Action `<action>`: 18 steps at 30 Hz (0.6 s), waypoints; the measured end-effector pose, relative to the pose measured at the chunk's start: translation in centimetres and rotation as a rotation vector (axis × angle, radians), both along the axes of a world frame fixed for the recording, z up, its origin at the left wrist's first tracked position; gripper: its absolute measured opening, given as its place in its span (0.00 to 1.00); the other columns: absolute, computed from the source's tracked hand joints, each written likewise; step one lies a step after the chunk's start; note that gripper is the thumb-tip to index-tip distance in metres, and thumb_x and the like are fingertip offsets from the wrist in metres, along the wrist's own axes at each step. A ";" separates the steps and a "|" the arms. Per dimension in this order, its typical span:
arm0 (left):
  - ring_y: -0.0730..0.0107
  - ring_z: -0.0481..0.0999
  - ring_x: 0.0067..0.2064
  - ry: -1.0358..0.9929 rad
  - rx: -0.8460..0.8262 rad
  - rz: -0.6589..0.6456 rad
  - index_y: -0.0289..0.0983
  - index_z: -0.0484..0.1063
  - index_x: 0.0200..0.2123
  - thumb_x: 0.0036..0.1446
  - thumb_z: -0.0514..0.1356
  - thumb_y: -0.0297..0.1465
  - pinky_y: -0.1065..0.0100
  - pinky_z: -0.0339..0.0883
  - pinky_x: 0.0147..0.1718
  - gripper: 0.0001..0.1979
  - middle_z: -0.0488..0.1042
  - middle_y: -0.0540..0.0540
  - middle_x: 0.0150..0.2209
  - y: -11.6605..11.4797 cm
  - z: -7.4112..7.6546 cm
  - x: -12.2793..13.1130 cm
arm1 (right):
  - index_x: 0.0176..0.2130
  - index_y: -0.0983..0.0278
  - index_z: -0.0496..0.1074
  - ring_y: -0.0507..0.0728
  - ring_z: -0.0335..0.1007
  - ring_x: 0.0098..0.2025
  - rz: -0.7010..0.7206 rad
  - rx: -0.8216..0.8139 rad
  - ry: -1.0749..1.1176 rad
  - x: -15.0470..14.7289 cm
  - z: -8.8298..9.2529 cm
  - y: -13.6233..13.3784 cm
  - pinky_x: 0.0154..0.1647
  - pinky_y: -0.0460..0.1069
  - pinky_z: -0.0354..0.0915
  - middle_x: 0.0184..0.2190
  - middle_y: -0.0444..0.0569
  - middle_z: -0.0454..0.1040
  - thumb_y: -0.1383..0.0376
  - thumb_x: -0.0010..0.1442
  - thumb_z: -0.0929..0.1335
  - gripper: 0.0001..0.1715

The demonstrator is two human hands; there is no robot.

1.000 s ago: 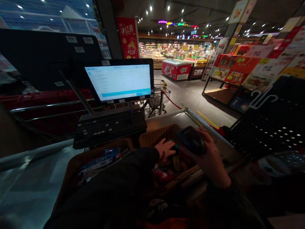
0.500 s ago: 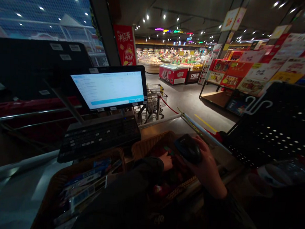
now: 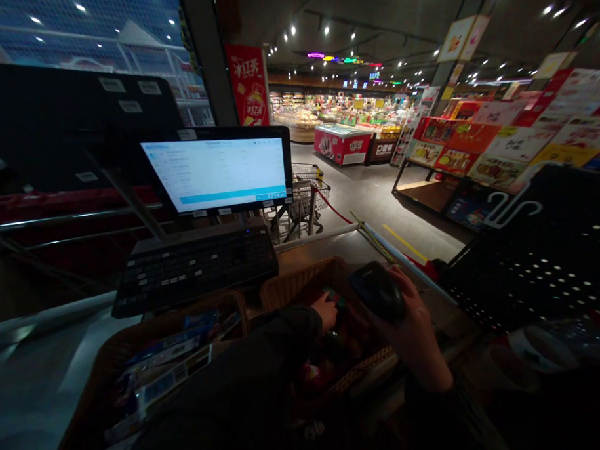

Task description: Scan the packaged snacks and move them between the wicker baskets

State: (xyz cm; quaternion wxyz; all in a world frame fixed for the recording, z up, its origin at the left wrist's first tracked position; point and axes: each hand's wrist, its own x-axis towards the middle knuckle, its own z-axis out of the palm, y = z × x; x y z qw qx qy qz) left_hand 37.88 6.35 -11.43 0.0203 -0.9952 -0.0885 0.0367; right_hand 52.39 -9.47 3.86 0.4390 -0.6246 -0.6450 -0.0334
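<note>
A black handheld barcode scanner (image 3: 377,291) is gripped in my right hand (image 3: 419,331), held over the right side of a wicker basket (image 3: 298,283). My left hand (image 3: 326,310) reaches into that basket, fingers bent together at a small dark-green item (image 3: 335,297). Darkness hides what its fingertips hold. Beneath both hands lie dark, reddish packages, among them a red-and-white one (image 3: 310,371). To the left, a second wicker basket (image 3: 94,383) contains several flat packages (image 3: 164,381) in blue and white.
A lit monitor (image 3: 216,173) stands behind a black keyboard (image 3: 195,267) on the counter. On the right rises a black perforated panel (image 3: 549,260) with white hooks (image 3: 513,209). Shopping carts (image 3: 304,192) and stacked gift boxes (image 3: 500,140) are farther off.
The total on the monitor reads a different number. My left hand has shifted slightly within the basket, its fingers more bent. The scanner has moved a little right with my right hand.
</note>
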 end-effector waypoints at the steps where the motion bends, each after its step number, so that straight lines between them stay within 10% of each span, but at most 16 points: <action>1: 0.57 0.75 0.53 0.007 -0.015 0.020 0.41 0.79 0.30 0.46 0.71 0.32 0.43 0.58 0.62 0.06 0.82 0.48 0.43 0.8 1.0 -0.3 | 0.55 0.57 0.73 0.72 0.58 0.68 0.001 0.002 -0.004 0.0 0.1 0.0 0.64 0.70 0.61 0.60 0.56 0.70 0.61 0.56 0.73 0.26; 4: 0.46 0.62 0.66 -0.019 -0.052 0.095 0.42 0.80 0.40 0.46 0.72 0.33 0.33 0.47 0.64 0.15 0.73 0.44 0.59 3.6 5.1 -1.9 | 0.54 0.57 0.74 0.72 0.60 0.67 0.005 0.005 -0.016 -0.1 0.3 0.3 0.64 0.70 0.61 0.59 0.56 0.70 0.60 0.56 0.73 0.25; 11: 0.45 0.54 0.70 -0.304 -0.087 0.297 0.42 0.79 0.38 0.49 0.68 0.29 0.31 0.39 0.66 0.10 0.67 0.45 0.65 4.7 15.4 -8.7 | 0.52 0.59 0.75 0.73 0.60 0.67 0.042 0.021 -0.023 -1.3 0.8 0.7 0.63 0.70 0.62 0.59 0.57 0.70 0.60 0.55 0.74 0.25; 18: 0.50 0.56 0.71 -0.681 0.036 0.445 0.43 0.79 0.36 0.51 0.67 0.31 0.39 0.39 0.68 0.07 0.69 0.47 0.63 2.6 20.1 -15.0 | 0.55 0.59 0.73 0.76 0.57 0.68 0.174 0.041 -0.069 -4.2 1.8 0.5 0.61 0.75 0.62 0.61 0.59 0.68 0.64 0.53 0.73 0.29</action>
